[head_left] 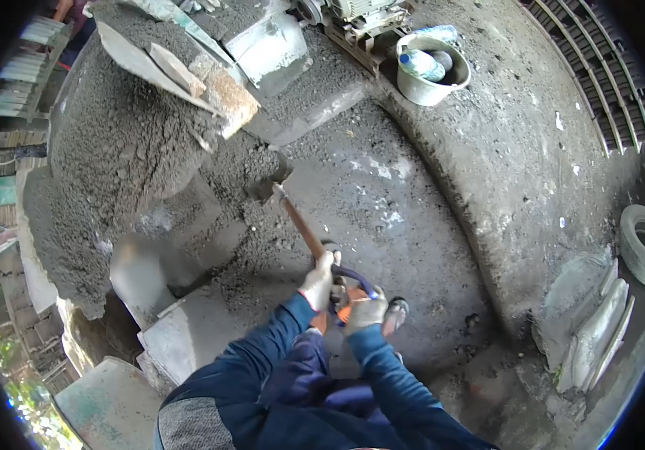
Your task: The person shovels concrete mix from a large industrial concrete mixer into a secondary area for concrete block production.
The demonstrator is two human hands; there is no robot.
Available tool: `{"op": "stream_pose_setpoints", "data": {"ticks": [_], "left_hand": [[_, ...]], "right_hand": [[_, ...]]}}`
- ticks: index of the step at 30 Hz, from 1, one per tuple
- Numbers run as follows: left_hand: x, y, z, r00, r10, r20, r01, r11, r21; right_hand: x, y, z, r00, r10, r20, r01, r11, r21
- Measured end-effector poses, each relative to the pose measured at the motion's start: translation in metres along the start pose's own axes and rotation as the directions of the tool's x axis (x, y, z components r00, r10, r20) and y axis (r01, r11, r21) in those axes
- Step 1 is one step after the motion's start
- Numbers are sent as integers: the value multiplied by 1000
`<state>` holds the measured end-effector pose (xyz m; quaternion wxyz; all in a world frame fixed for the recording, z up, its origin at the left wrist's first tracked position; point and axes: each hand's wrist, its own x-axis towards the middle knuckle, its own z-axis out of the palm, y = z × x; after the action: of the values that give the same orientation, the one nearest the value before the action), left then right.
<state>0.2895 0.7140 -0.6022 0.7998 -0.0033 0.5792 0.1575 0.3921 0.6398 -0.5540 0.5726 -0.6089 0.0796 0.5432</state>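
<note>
Both of my hands wear pale gloves and grip one shovel (303,227). My left hand (318,280) is wrapped round its wooden shaft. Closer to my body, my right hand (366,311) is closed on the blue curved handle at the shovel's upper end, with an orange part beside it. The dark shovel blade (266,187) lies low at the foot of a large heap of grey, gravelly material (124,135), with loose lumps around it. My shoes show just beyond and beside my hands.
A motor (360,9) stands on a metal frame at the top. Beside it, a bucket (427,91) holds plastic bottles. A raised concrete edge (442,184) curves down the floor. Boards (150,67) lie on the heap. At right are a tyre (639,247) and folded sacks (596,337).
</note>
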Motion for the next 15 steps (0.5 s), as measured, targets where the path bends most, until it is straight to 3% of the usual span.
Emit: {"op": "stream_pose_setpoints", "data": {"ticks": [2, 3, 4, 6, 7, 8, 9, 10, 11, 12, 15], "left_hand": [[41, 55, -36, 976, -16, -217, 42, 993, 113], [74, 77, -71, 981, -81, -175, 101, 989, 111], [95, 83, -83, 987, -56, -148, 71, 993, 94], [219, 4, -147, 960, 88, -265, -41, 983, 179], [169, -8, -99, 950, 188, -249, -137, 968, 209], [159, -12, -90, 962, 87, -260, -23, 971, 238], [151, -17, -81, 963, -15, -269, 89, 959, 267], [150, -25, -79, 980, -154, -123, 156, 988, 12], [151, -29, -76, 983, -93, -157, 99, 995, 26], [181, -40, -110, 987, -48, -155, 66, 992, 108], [188, -41, -124, 988, 33, -154, -55, 989, -140]], "right_hand": [[45, 53, 58, 982, -141, -122, 120, 979, -165], [74, 72, 65, 998, -5, -67, 3, 999, -41], [105, 97, 60, 997, 61, -45, -63, 997, -38], [162, 165, -15, 994, 99, 42, -93, 989, -113], [178, 191, -57, 992, 104, 76, -96, 989, -109], [194, 202, -74, 956, 294, -14, -294, 952, -78], [210, 231, -104, 960, 275, 47, -265, 951, -158], [201, 219, -107, 960, 263, 94, -237, 945, -226], [177, 207, -118, 943, 325, 77, -311, 938, -151], [181, 237, -148, 963, 252, 99, -227, 950, -214], [110, 184, -172, 975, 206, 82, -202, 978, -51]]}}
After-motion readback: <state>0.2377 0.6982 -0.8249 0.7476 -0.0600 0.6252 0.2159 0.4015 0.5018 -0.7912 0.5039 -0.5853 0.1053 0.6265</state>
